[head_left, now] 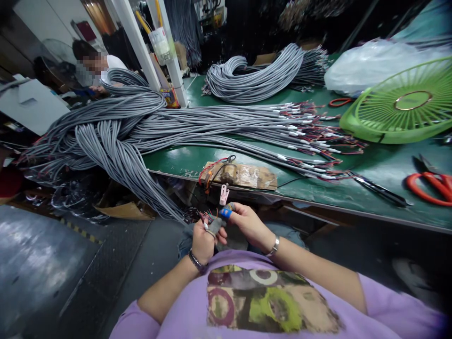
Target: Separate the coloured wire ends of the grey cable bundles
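Low in front of the bench edge, my left hand (205, 241) is closed round the end of a grey cable. Thin coloured wires (208, 217) fan out from its grip. My right hand (245, 223) meets it from the other side, finger and thumb pinched together at the wire tips; the exact wire between them is too small to make out. Grey and blue covers sit on some fingertips. The grey cable bundle (120, 153) hangs over the bench edge towards my left hand. Just above my right hand, a pink clip (223, 194) is at the bench edge.
On the green bench (374, 176) lie cables with stripped ends (303, 127), a coiled bundle (254, 77), a wooden block (247, 175), black-handled pliers (381, 188), red-handled scissors (432, 186) and a green fan (399, 103). A white post (136, 42) stands behind. Another person (113, 62) sits far left.
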A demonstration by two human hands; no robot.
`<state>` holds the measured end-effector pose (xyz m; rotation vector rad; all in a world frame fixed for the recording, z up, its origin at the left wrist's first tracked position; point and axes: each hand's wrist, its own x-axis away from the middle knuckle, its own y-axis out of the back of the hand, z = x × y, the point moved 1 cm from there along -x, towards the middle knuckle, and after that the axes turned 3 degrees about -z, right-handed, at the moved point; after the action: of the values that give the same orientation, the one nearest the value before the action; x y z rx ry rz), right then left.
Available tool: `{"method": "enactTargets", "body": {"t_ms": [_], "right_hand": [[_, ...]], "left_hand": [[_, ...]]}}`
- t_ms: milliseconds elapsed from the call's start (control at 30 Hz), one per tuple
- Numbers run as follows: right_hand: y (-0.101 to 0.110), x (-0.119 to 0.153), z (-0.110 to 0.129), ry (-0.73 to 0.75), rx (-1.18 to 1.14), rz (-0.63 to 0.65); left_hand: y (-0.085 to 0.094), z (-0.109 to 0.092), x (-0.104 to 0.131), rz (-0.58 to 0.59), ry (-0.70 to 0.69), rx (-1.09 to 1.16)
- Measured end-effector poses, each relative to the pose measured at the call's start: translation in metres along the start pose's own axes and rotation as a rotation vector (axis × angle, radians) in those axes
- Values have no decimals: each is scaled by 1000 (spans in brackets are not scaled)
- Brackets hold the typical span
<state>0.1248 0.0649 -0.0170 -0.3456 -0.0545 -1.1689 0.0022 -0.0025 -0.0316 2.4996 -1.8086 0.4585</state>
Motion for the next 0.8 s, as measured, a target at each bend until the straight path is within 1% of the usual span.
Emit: {"method": "enactTargets", "body": {"t_ms": [67,133,200,267,333,367,400,467,533,567,633,800], "right_hand": [[6,-3,-3,-79,-144,-34],[13,-8,-3,-195,-303,-49],[17,-14,1,-295,-395,-3],[17,-20,6,-346,-427,105],[15,-25,11,-320,-412,202],[14,-27,13,-280,-376,224],[13,-29,13,-218,-323,212],[13,-32,13,-77,-201,109],[16,-33,12,-3,-124,-16],[17,-34,11,-6,-115,-50],[18,-33,10,-61,-136,-38],[13,-29,16,-136,-252,144]], "left_hand": [[1,-3,1,10,9,39],[0,-8,2,23,30,74],[-1,-14,3,38,59,105],[-3,-20,2,65,85,130],[-5,-24,1,101,100,143],[-6,-26,-1,119,105,146],[-7,-27,-2,136,107,149],[-8,-30,-5,158,106,160],[-9,-31,-8,163,101,161],[-10,-30,-9,163,101,154],[-11,-30,-9,156,104,135],[-12,-26,-10,142,107,133]]}}
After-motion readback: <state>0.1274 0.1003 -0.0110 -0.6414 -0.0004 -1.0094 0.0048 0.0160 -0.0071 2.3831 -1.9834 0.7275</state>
